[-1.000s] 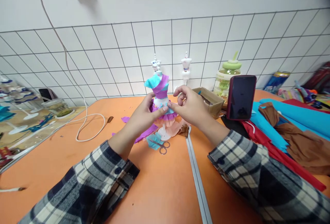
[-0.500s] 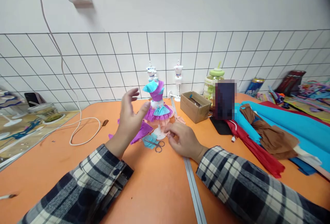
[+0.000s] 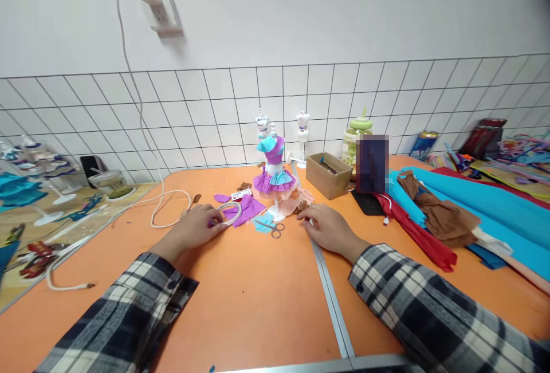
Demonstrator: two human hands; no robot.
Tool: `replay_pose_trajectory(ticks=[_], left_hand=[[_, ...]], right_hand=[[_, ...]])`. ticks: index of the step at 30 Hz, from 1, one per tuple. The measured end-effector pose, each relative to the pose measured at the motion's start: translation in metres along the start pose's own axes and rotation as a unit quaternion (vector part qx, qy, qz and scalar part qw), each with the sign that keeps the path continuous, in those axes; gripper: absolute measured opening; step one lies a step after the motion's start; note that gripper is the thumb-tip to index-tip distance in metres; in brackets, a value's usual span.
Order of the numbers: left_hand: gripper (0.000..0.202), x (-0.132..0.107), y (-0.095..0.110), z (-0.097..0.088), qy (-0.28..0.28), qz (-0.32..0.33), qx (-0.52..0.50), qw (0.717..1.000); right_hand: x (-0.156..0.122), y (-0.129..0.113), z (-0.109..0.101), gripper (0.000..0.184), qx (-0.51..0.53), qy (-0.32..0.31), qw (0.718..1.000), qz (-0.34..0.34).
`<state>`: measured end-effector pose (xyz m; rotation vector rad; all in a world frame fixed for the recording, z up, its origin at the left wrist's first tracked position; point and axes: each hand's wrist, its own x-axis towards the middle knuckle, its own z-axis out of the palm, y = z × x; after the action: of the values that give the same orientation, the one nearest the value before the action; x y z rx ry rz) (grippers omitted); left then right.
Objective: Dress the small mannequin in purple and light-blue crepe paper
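My left hand [image 3: 196, 226] rests low over the table, its fingers and thumb closed on the near-left edge of a pale ring that looks like a roll of tape [image 3: 234, 222]. Purple crepe paper [image 3: 250, 208] lies under and beside the roll. On the other side my right hand [image 3: 330, 230] is curled, thumb near the fingertips; anything between them is hidden. Brown paper scraps [image 3: 302, 207] lie just beyond its fingers. Between the hands stands a small dress form [image 3: 275, 158] in a blue and purple top and ruffled skirt. Scissors [image 3: 277, 230] lie on a blue paper scrap [image 3: 263, 222].
Two bare white dress forms [image 3: 303, 126] stand behind. At right are a cardboard box [image 3: 329, 175], a green-lidded jug [image 3: 358, 126], a blurred upright screen [image 3: 372, 164] and folded coloured paper [image 3: 485, 201]. A white cable [image 3: 158, 204] loops at left; a metal strip [image 3: 329, 287] crosses the orange table.
My left hand has come down from the air beside the dress form to the tape roll. My right hand has drawn slightly away from the form's base. The view has shifted left.
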<state>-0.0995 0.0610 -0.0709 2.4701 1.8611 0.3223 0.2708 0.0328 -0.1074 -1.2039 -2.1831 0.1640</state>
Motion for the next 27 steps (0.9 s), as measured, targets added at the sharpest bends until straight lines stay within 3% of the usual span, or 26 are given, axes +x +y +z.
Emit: replay_pose_trajectory(ticks=[3, 8, 16, 21, 23, 24, 27], left_hand=[[0.036, -0.002, -0.001, 0.001, 0.014, -0.034, -0.147, 0.988], [0.041, -0.007, 0.004, 0.001, 0.055, -0.081, -0.367, 0.925], [0.047, -0.005, 0.008, 0.014, 0.131, -0.126, -0.58, 0.794], [0.047, -0.004, 0.009, 0.007, 0.147, -0.128, -0.67, 0.717], [0.047, -0.006, 0.009, 0.005, 0.175, -0.109, -0.661, 0.721], [0.047, -0.007, 0.01, 0.004, 0.198, -0.094, -0.634, 0.741], [0.044, -0.013, 0.016, 0.001, 0.268, -0.047, -0.466, 0.842]], right_hand=[[-0.004, -0.003, 0.004, 0.021, 0.007, -0.042, 0.998, 0.041], [-0.006, -0.009, 0.009, 0.024, 0.011, -0.063, 0.997, 0.052], [-0.006, -0.007, 0.011, 0.024, 0.022, -0.071, 0.996, 0.055], [-0.006, -0.007, 0.011, 0.024, 0.027, -0.069, 0.995, 0.06], [-0.006, -0.007, 0.011, 0.024, 0.029, -0.071, 0.995, 0.061], [-0.006, -0.006, 0.01, 0.024, 0.031, -0.072, 0.995, 0.06], [-0.007, -0.004, 0.007, 0.024, 0.036, -0.077, 0.995, 0.058]])
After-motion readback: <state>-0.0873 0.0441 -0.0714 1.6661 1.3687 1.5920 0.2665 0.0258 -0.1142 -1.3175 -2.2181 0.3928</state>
